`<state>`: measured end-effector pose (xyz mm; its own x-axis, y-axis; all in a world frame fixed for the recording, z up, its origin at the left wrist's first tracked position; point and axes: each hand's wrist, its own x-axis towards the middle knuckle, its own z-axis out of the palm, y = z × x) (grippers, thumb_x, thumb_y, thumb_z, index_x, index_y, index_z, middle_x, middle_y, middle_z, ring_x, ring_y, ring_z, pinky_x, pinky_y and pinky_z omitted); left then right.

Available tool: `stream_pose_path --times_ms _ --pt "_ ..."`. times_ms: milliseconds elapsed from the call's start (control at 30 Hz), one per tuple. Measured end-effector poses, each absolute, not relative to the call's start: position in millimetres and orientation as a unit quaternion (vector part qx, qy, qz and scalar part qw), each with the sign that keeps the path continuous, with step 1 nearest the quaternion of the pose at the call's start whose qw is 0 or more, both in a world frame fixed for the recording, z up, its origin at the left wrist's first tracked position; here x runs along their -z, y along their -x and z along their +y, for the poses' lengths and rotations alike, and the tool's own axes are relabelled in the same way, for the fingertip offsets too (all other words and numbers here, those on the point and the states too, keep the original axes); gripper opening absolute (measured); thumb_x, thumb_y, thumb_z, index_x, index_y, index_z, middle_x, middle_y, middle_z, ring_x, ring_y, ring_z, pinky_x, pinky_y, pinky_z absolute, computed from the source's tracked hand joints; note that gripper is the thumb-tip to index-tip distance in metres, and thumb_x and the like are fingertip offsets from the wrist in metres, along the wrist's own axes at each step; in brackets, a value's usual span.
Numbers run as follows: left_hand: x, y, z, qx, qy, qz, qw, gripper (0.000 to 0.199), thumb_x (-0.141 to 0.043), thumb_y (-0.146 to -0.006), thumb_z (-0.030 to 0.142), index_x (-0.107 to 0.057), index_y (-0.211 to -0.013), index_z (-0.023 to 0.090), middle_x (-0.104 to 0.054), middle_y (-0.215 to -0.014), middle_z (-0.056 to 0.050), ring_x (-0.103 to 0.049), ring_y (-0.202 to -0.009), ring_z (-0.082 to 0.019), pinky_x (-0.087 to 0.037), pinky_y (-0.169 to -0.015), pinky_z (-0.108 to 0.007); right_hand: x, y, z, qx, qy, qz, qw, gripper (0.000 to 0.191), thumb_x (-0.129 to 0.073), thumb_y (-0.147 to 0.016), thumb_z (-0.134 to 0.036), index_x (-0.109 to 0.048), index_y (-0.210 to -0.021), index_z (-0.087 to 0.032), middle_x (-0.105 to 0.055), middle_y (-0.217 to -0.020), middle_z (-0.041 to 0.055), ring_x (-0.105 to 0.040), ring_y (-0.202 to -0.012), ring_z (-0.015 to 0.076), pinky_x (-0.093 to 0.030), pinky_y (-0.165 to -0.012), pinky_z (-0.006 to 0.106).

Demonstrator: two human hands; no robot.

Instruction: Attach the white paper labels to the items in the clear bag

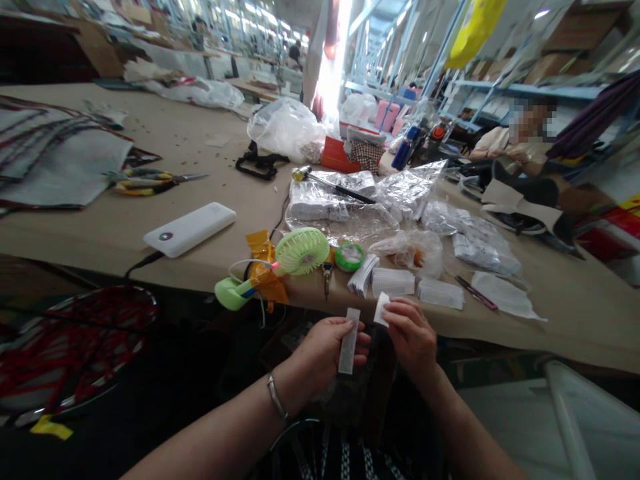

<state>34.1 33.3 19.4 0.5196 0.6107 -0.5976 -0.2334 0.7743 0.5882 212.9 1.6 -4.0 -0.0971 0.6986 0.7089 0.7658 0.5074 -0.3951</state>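
My left hand (327,347) pinches a narrow pale strip (349,341) between thumb and fingers, in front of the table's near edge. To its right, my right hand (411,330) grips a small white label-like piece (382,309) by its side. The two pieces are apart. Just beyond my hands, a fanned stack of white labels (364,275) lies on the table beside two more label stacks, one in the middle (393,282) and one to the right (441,293). A green roll of tape (349,257) sits behind them.
A green fan (301,251) is fixed at the edge with orange tape. Left of it lie a white power bank (191,229) and yellow-handled pliers (145,180). Plastic-wrapped bundles (330,199) cover the middle. A pen-like tool (477,293) lies right. Another person (520,137) sits at the far right.
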Motion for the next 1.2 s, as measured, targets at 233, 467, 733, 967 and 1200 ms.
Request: stream_pose_path --times_ms 233,467,733,967,1200 --pt "-12.3 -34.7 32.2 -0.31 -0.2 0.312 0.875 0.011 -0.063 -0.064 0.014 -0.063 -0.07 0.005 -0.063 -0.069 -0.009 -0.056 -0.057 -0.012 -0.04 -0.051 -0.021 4.4 -174.9 -12.8 -0.031 0.379 -0.834 0.4 0.014 -0.056 -0.083 -0.013 -0.065 -0.087 -0.024 -0.064 -0.089 0.0026 -0.054 -0.099 0.0183 -0.044 -0.089 0.039" --pt "-13.1 -31.0 30.6 -0.297 -0.192 0.305 0.885 0.016 -0.068 -0.062 0.018 -0.065 -0.071 0.006 -0.062 -0.066 -0.007 -0.054 -0.055 -0.01 -0.036 -0.048 -0.019 10.4 -177.5 -11.1 -0.032 0.363 -0.855 0.37 0.013 -0.058 -0.082 -0.013 -0.065 -0.087 -0.022 -0.064 -0.09 0.0025 -0.051 -0.104 0.0196 -0.041 -0.093 0.041" --pt "-10.8 -32.0 28.9 -0.271 -0.196 0.307 0.891 0.019 -0.07 -0.061 0.016 -0.064 -0.075 0.005 -0.061 -0.065 -0.006 -0.054 -0.05 -0.009 -0.037 -0.046 -0.018 6.9 -174.1 -17.4 -0.025 0.384 -0.847 0.366 0.015 -0.057 -0.082 -0.012 -0.066 -0.082 -0.024 -0.063 -0.092 0.0017 -0.044 -0.112 0.021 -0.044 -0.093 0.039" --pt "-9.5 -32.3 30.0 -0.237 -0.208 0.359 0.878 0.017 -0.064 -0.073 0.024 -0.061 -0.081 0.009 -0.065 -0.065 -0.008 -0.06 -0.052 -0.014 -0.048 -0.053 -0.026 -1.4 -217.5 -16.9 0.047 0.516 -0.771 0.37 0.03 -0.052 -0.085 -0.022 -0.054 -0.115 -0.02 -0.059 -0.105 0.0094 -0.047 -0.111 0.0245 -0.043 -0.092 0.045" --pt "-9.6 -31.2 29.0 -0.221 -0.22 0.397 0.863 0.013 -0.054 -0.08 0.021 -0.059 -0.079 0.009 -0.065 -0.062 -0.009 -0.061 -0.052 -0.015 -0.05 -0.054 -0.027 27.3 -292.7 -16.7 0.199 0.681 -0.659 0.25 0.044 -0.05 -0.086 -0.032 -0.045 -0.126 -0.014 -0.049 -0.121 0.0155 -0.042 -0.114 0.0311 -0.035 -0.094 0.054"
